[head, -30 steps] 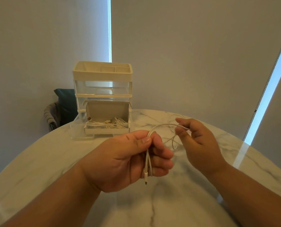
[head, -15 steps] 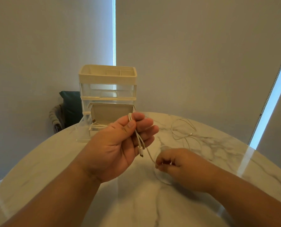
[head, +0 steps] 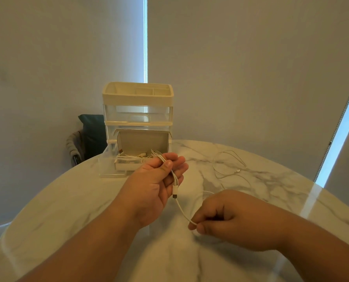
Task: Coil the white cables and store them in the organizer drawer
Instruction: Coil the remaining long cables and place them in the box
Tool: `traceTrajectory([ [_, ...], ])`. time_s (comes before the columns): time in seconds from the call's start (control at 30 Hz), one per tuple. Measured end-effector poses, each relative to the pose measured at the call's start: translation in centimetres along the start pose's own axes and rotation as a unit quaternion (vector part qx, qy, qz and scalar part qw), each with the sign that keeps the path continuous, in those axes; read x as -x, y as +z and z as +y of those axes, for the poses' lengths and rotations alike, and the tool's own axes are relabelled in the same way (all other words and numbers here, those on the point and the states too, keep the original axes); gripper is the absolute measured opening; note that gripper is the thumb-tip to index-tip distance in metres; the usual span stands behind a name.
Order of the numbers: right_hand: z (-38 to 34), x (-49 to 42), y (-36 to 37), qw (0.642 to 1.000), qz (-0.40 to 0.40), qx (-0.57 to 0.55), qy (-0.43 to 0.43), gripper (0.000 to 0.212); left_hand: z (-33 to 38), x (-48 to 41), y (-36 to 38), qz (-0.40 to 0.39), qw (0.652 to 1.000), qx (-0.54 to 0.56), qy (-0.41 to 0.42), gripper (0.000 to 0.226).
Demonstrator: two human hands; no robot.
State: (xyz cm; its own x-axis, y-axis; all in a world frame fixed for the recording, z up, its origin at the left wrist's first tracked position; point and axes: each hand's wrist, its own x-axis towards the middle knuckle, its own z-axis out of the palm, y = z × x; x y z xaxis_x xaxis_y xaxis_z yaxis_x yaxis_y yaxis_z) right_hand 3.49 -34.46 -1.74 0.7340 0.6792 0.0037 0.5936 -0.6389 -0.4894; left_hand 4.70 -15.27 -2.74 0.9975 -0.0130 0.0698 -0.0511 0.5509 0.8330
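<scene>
White cable (head: 181, 209), onward run hidden behind right hand (head: 230, 218)

The organizer (head: 138, 110) stands at the table's (head: 88, 200) far edge, loose cable (head: 228, 165) lying to its right.

Open passage runs along the near and left stretches of the marble tabletop (head: 67, 210). At the far edge stands the organizer (head: 138, 110), its bottom drawer (head: 110, 167) pulled out and filled by an open cardboard box (head: 143, 141). A loose cable (head: 228, 159) sprawls across the far right. Mid-table, a white cable (head: 181, 210) strung between the left hand (head: 153, 186) and the right hand (head: 230, 218) bars the gap between them.
</scene>
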Motion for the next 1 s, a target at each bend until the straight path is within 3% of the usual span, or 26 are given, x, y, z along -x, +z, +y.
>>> traceTrajectory([
  [0.27,-0.4,0.3,-0.5,1.000,0.011,0.013,0.025,0.015,0.1,-0.1,0.0,0.015,0.999,-0.044,-0.003,0.025],
  [0.43,-0.4,0.1,0.4,0.998,-0.017,0.048,0.030,0.020,0.0,0.1,0.5,0.018,0.998,0.062,0.005,0.023],
  [0.57,-0.8,-0.4,1.0,0.999,-0.020,0.048,0.007,0.021,-1.1,0.2,0.8,0.002,0.999,0.033,0.005,0.023],
  [0.8,0.4,0.4,-1.1,0.988,0.153,0.026,0.027,0.014,-1.0,0.1,0.4,-0.040,0.999,-0.031,-0.005,0.024],
  [1.0,0.3,0.4,-1.1,0.981,0.180,0.067,0.037,0.013,-0.4,0.8,0.4,-0.075,0.983,-0.166,-0.009,0.022],
])
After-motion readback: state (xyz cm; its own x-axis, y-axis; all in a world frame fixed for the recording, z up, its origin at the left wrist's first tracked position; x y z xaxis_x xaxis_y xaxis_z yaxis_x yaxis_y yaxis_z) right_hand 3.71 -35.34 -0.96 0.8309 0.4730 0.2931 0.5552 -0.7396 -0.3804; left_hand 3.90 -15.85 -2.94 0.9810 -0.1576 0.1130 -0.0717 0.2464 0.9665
